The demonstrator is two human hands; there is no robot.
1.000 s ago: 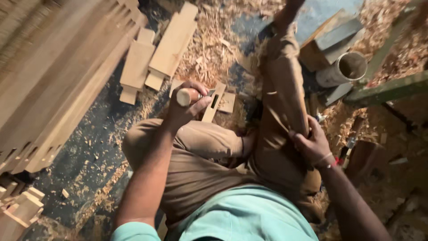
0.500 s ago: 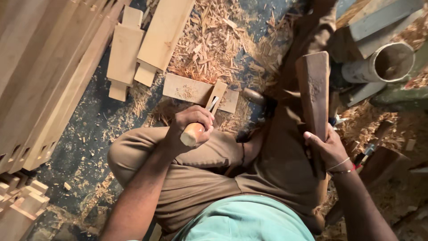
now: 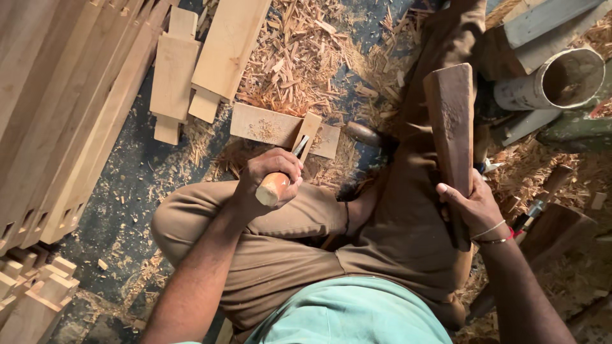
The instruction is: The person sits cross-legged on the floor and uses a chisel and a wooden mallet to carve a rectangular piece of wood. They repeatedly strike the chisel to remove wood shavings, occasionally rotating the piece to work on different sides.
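Left hand (image 3: 271, 178) is clamped around the pale wooden handle of a chisel (image 3: 280, 175), above the bent knee, with the metal blade pointing at a small notched workpiece (image 3: 284, 129) that lies on the floor (image 3: 127, 191) just beyond the knee. Right hand (image 3: 468, 207) is closed on the lower end of a dark wooden mallet (image 3: 451, 127), held upright to the right of the workpiece, over the outstretched leg. Wood shavings (image 3: 299, 51) lie heaped beyond the workpiece. Two tenoned boards (image 3: 197, 57) rest to its far left, beside stacked planks (image 3: 57, 95). A grey pipe (image 3: 554, 79) lies far right.
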